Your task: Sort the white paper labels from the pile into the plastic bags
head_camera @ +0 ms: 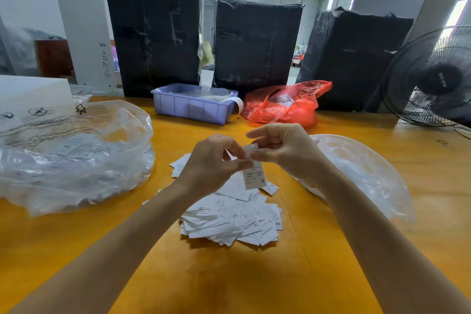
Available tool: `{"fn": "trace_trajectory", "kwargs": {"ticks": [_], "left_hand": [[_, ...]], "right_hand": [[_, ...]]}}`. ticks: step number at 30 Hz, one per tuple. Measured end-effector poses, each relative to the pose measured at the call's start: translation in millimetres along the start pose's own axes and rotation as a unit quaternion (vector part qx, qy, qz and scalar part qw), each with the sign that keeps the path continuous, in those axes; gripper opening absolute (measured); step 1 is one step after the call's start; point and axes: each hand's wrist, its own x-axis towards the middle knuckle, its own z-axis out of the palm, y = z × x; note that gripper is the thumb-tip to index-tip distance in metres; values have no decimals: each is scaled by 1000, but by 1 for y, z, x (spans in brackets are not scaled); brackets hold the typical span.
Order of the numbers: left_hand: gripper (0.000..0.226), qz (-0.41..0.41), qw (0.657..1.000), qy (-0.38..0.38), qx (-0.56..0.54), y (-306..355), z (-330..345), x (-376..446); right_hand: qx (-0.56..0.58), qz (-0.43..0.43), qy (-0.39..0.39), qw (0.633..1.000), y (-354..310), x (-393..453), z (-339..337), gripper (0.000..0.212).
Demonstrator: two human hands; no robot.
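Observation:
A pile of white paper labels (237, 219) lies on the yellow table (254, 283) in front of me, with size marks such as XL and XS showing. Above it, my left hand (214, 160) and my right hand (280, 148) both pinch one white label (254, 176) marked S, which hangs down between my fingertips. A large clear plastic bag (76, 155) with labels inside lies to the left. Another clear plastic bag (362, 173) lies to the right, partly hidden behind my right forearm.
A blue plastic bin (193, 107) and a red plastic bag (283, 107) stand at the back of the table. Three black-wrapped bales (254, 43) rise behind them. A black fan (433, 79) stands at the far right. A rubber band (442, 142) lies near it.

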Motion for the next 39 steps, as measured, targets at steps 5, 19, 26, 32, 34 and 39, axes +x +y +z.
{"fn": "trace_trajectory", "kwargs": {"ticks": [5,19,26,32,34,39], "left_hand": [[22,7,997,67,-38,2,1,0],[32,-9,992,-115,-60,1,-17,6],[28,23,996,58,65,-12,-54,18],[31,7,997,-71,-36,2,-35,12],[19,25,1000,-10,12,-2,-29,13],[29,-49,988,2,-146,-2,-28,12]], "right_hand": [[33,80,-41,995,-1,-1,-8,26],[-17,46,-46,998,-8,-3,-9,42],[-51,80,-62,994,-8,-3,-13,38],[-27,75,-63,995,-8,-2,-5,37],[-17,79,-69,994,-8,-2,-4,36],[61,106,-53,991,-7,-1,-4,31]]}}
